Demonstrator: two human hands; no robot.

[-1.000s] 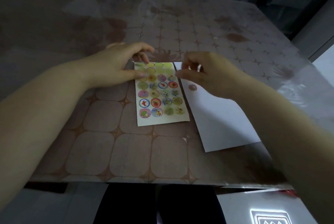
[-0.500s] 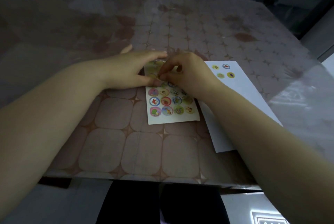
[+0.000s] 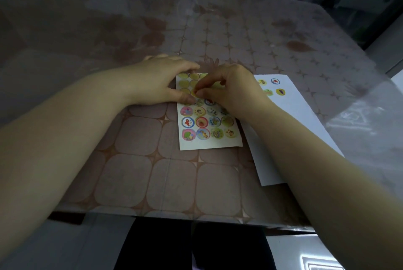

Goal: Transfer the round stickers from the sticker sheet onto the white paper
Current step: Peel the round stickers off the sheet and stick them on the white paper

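Observation:
The sticker sheet (image 3: 210,142) lies flat on the table, its upper rows showing blank yellowish circles and its lower rows full of colourful round stickers (image 3: 201,121). My left hand (image 3: 160,82) presses on the sheet's upper left corner, thumb along the left edge. My right hand (image 3: 232,88) reaches over the sheet from the right, and its thumb and forefinger pinch a round sticker (image 3: 194,93) in the third row. The white paper (image 3: 305,123) lies to the right of the sheet, with several round stickers (image 3: 275,81) stuck near its top edge.
The table (image 3: 152,171) has a glossy tile-patterned cover and its front edge runs just below my forearms. A dark gap and a pale cabinet front lie beneath that edge. My right forearm crosses the paper's lower left part.
My right hand has moved left from the white paper to the sticker sheet and now pinches a sticker there. My left hand has stayed on the sheet's upper left corner.

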